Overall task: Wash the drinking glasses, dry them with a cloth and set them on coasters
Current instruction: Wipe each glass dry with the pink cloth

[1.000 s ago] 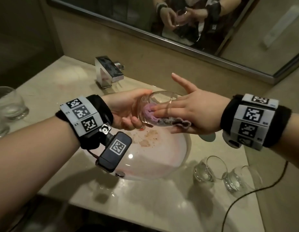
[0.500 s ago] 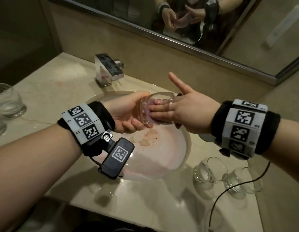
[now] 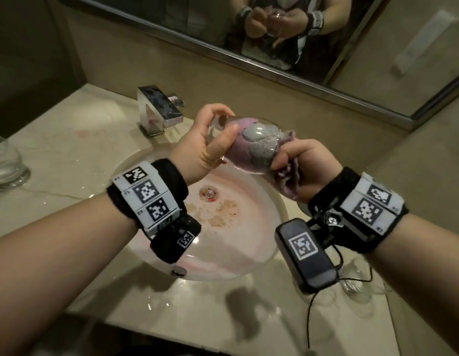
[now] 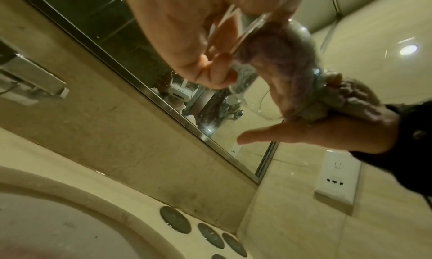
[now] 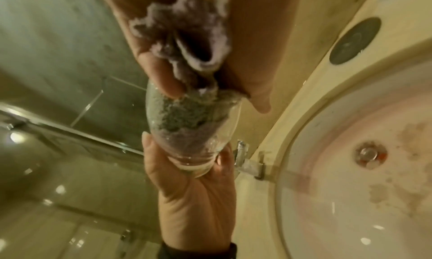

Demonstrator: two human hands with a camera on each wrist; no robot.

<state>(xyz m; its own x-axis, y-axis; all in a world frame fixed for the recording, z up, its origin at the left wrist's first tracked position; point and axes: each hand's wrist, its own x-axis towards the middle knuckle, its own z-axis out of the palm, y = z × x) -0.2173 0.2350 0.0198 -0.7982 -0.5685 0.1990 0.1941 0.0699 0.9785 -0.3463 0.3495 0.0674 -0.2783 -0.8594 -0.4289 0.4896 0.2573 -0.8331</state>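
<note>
left hand (image 3: 205, 140): our palm-up grip cups the glass (image 3: 251, 150) base over the sink (image 3: 251, 255)
right hand (image 3: 300, 170): grip clamped on the cloth (image 3: 290, 176) stuffed inside it

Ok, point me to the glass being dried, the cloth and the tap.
glass (image 3: 259, 168): head view, on the clear lower wall near the rim.
cloth (image 3: 291, 179): head view, on the bunched tail outside the glass, in the right hand's fingers.
tap (image 3: 159, 104): head view, on the flat top of the spout.
</note>
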